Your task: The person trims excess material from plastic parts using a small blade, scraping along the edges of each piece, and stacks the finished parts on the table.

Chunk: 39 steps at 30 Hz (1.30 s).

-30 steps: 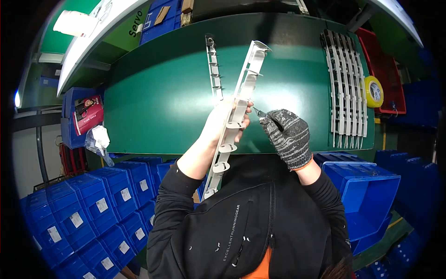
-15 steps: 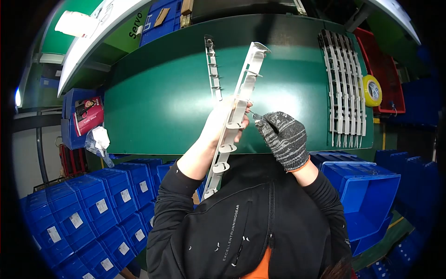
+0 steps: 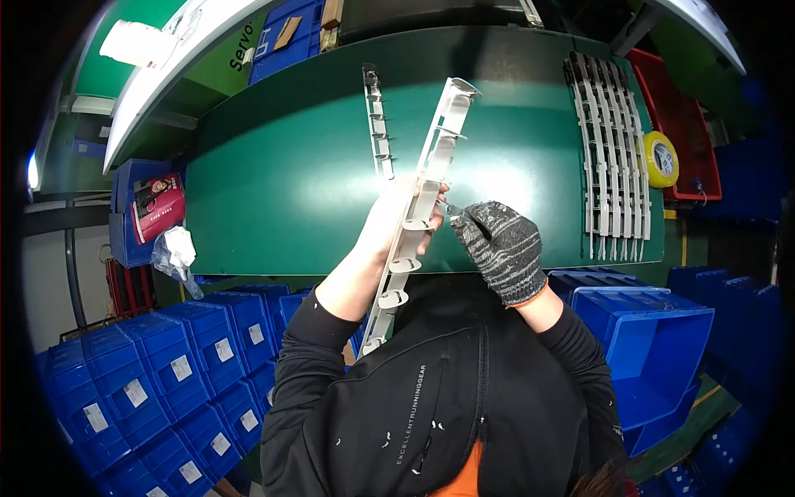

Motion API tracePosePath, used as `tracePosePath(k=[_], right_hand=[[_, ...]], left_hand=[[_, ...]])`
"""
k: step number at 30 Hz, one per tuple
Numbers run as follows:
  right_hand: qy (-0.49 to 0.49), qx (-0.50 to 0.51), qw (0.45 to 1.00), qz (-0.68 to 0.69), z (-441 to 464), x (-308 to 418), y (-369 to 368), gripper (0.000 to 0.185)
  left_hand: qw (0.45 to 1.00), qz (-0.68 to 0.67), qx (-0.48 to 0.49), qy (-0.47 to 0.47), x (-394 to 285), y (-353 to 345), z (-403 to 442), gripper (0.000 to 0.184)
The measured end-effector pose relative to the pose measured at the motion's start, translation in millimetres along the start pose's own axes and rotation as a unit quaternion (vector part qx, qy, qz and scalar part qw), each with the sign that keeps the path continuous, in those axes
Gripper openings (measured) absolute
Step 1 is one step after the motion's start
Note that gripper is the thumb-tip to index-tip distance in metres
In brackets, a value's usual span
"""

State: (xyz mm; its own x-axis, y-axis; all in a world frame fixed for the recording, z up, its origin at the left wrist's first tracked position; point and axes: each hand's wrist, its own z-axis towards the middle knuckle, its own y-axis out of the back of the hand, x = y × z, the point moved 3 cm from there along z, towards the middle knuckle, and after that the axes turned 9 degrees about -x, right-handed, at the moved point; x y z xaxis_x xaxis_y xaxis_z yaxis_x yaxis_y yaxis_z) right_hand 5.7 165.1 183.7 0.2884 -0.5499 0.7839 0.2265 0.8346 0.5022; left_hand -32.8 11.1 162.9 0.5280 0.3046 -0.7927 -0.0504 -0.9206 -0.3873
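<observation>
My left hand (image 3: 389, 217), bare, is wrapped around the middle of a long metal strip (image 3: 428, 192) with curved tabs along one side. The strip slants from the far side of the table down to the front of my jacket. My right hand (image 3: 502, 250) wears a grey striped knit glove. Its thumb and fingers pinch a small, dark, thin piece (image 3: 452, 209), whose kind I cannot make out, close to the left fingertips beside the strip. A second tabbed strip (image 3: 378, 124) lies on the green table (image 3: 281, 199), beyond my left hand.
Several similar strips (image 3: 613, 157) lie side by side at the table's right, near a roll of yellow tape (image 3: 662, 160) and a red bin (image 3: 675, 116). Blue bins (image 3: 654, 348) stand front right, and stacked blue boxes (image 3: 157, 364) front left. A pink packet (image 3: 157, 205) sits at the left edge.
My right hand has shifted slightly left, bringing the small piece nearer the strip. My left hand and the strip have barely moved.
</observation>
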Motion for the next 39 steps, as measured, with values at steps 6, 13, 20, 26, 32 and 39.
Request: tracePosePath(k=[6,13,20,26,32,39], right_hand=[[-0.026,-0.004,0.999,-0.029,-1.6,-8.3,-1.5,0.014],[-0.004,-0.013,1.0,0.009,-5.2,-4.3,-1.3,0.014],[-0.022,0.002,1.0,-0.002,-5.9,-7.3,-5.6,0.015],[0.006,-0.02,1.0,0.018,-5.5,-6.0,-1.6,0.014],[-0.062,-0.022,0.994,0.085,-6.7,-19.1,5.2,0.015],[-0.186,0.09,0.961,0.182,16.1,-16.4,24.7,0.018]], left_hand=[[0.999,-0.012,0.045,0.007,3.0,4.5,3.2,0.044],[1.0,0.009,0.021,-0.003,2.3,-0.3,0.8,0.05],[1.0,0.01,0.017,0.009,3.7,-1.0,2.5,0.046],[1.0,-0.007,0.017,0.019,3.0,-0.7,3.5,0.042],[0.999,-0.001,0.017,0.029,-2.1,1.2,5.4,0.038],[0.971,0.192,-0.04,-0.137,-7.4,1.4,10.2,0.021]])
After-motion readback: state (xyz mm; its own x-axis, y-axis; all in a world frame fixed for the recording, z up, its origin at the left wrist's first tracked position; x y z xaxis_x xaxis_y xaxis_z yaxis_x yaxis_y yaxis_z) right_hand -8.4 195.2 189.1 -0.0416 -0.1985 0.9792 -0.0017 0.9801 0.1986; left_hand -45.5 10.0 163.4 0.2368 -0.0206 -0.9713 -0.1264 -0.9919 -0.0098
